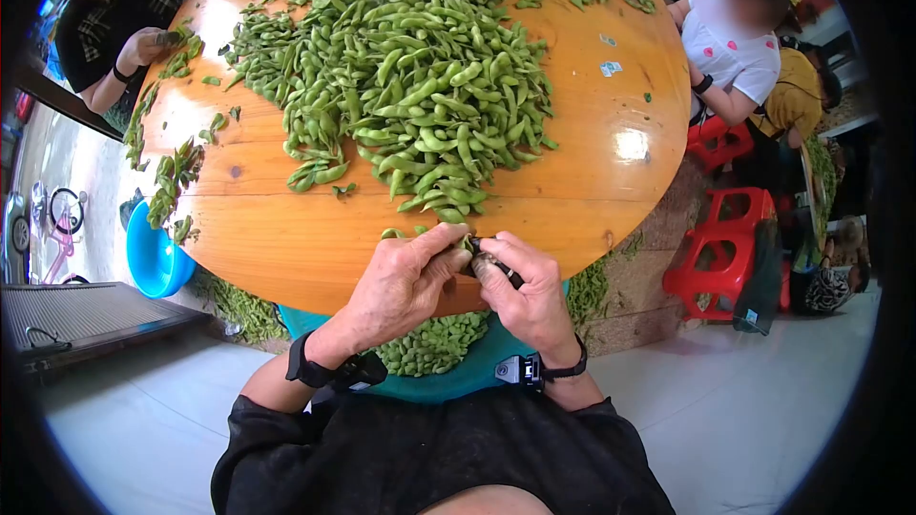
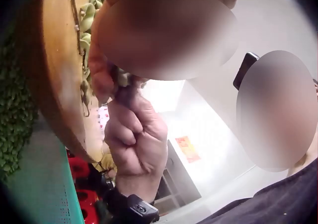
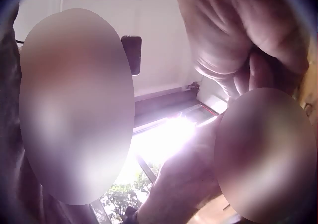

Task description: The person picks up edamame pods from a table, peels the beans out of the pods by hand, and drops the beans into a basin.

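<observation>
Over the table's near edge, both hands meet at a green pod (image 1: 467,244). The left hand (image 1: 396,284) pinches the pod between thumb and fingers. Curled round a small dark object (image 1: 513,278), the right hand (image 1: 527,294) has its fingertips against the pod. In the left wrist view the right hand (image 2: 136,139) shows with fingers folded, below a pale green pod (image 2: 122,78). The right wrist view shows the palm side of the right hand (image 3: 238,30) and part of the left hand (image 3: 184,179); blurring covers their meeting point.
A large heap of pods (image 1: 429,95) covers the middle of the wooden table (image 1: 601,143). Below the hands, a teal container (image 1: 453,383) holds shelled green beans (image 1: 434,345). A blue basin (image 1: 157,253) stands left, red stools (image 1: 720,248) right. Other people sit around.
</observation>
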`<state>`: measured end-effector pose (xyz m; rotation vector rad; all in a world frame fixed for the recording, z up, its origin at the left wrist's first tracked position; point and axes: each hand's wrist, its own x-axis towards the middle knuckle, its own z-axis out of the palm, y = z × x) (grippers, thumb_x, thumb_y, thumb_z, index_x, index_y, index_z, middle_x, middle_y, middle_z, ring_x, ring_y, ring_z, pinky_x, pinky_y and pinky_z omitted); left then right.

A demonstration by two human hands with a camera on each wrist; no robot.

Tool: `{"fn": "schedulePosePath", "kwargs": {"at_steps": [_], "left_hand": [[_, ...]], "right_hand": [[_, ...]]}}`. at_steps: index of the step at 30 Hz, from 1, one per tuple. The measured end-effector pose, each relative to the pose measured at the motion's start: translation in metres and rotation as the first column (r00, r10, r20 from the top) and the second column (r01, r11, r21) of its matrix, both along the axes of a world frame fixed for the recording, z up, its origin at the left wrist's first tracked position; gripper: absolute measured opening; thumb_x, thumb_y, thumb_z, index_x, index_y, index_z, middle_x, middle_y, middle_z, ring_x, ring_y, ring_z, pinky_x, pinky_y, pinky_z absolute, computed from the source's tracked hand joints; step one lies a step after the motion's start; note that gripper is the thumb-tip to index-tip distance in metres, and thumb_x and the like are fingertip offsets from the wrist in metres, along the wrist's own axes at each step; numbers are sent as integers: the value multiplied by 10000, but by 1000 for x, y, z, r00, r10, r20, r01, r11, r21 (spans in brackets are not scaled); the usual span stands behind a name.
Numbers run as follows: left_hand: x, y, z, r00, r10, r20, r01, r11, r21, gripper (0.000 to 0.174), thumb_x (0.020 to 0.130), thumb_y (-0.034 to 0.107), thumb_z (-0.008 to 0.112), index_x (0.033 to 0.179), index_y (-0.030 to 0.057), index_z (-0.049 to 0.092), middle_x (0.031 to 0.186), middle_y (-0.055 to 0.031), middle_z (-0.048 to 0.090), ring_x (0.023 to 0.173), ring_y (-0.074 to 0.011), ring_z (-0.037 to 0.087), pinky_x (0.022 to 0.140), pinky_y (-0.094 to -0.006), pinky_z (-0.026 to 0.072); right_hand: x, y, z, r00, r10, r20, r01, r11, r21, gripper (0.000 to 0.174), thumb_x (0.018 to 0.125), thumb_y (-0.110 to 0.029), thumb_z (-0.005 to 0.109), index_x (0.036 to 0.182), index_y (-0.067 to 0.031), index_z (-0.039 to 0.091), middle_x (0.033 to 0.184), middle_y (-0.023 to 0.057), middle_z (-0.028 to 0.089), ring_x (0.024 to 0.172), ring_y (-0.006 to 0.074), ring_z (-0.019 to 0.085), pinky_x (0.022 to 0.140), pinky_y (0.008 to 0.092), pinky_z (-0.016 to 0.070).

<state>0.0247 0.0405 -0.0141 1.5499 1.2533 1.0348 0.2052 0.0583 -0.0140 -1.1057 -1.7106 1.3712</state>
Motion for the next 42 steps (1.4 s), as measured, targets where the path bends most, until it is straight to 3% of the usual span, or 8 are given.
{"fn": "schedulePosePath", "kwargs": {"at_steps": [8,19,27,30,32,35,36,42], "left_hand": [[4,-1,-2,853,176,492,60,902,-428,277,1022,148,455,1207,-4,594,616,37,519,535,-32,453,490,-216,374],[39,-9,-29,812,330,481,-254,942,-219,302,985,95,365,1186,39,583,721,48,491,610,-17,368,529,-177,310],[27,-13,-14,665,337,666,-28,903,-430,228,944,55,396,1072,37,584,804,13,558,690,-44,483,571,-210,411],[32,-17,-38,930,87,356,-156,973,170,191,945,84,425,1034,42,589,845,-11,578,722,-74,518,597,-242,436],[37,-16,-45,523,235,819,114,933,-340,145,942,54,448,1015,27,570,895,-41,596,765,-109,548,649,-273,463],[34,-22,-27,750,171,639,69,941,-332,151,949,43,481,1080,16,552,887,-37,590,752,-115,549,644,-269,462],[33,-21,-33,416,304,857,255,866,-431,168,994,95,503,1142,24,536,885,-3,572,713,-77,518,592,-229,433],[29,-25,-36,868,60,493,137,925,-354,287,1031,249,518,1234,46,522,864,42,532,664,-20,438,571,-172,395]], "right_hand": [[-35,-23,-9,909,-365,203,201,807,555,252,825,63,615,1077,57,610,863,165,530,681,320,585,592,375,470],[-50,-30,-19,884,-401,239,156,736,658,320,815,60,627,1132,54,579,883,179,494,720,350,577,590,413,477],[-45,-28,-19,877,-452,164,268,742,614,185,841,48,619,1025,64,620,889,186,570,743,354,615,629,385,496],[-43,-30,-15,859,-496,130,238,611,755,199,854,31,613,1051,59,625,883,161,575,722,326,624,594,371,511],[-39,-32,-12,857,-496,140,251,639,727,199,854,33,611,1052,58,625,878,157,576,723,322,626,593,369,511],[-29,-31,-13,864,-487,126,276,669,690,194,857,34,609,1050,59,626,858,151,576,698,308,629,585,362,507],[-27,-34,-12,874,-469,131,314,748,584,189,860,30,611,1046,57,629,857,153,578,685,300,630,583,364,503],[-14,-39,-10,909,-391,146,279,830,484,187,868,21,618,1050,54,639,877,139,613,646,237,640,574,345,515]]}}
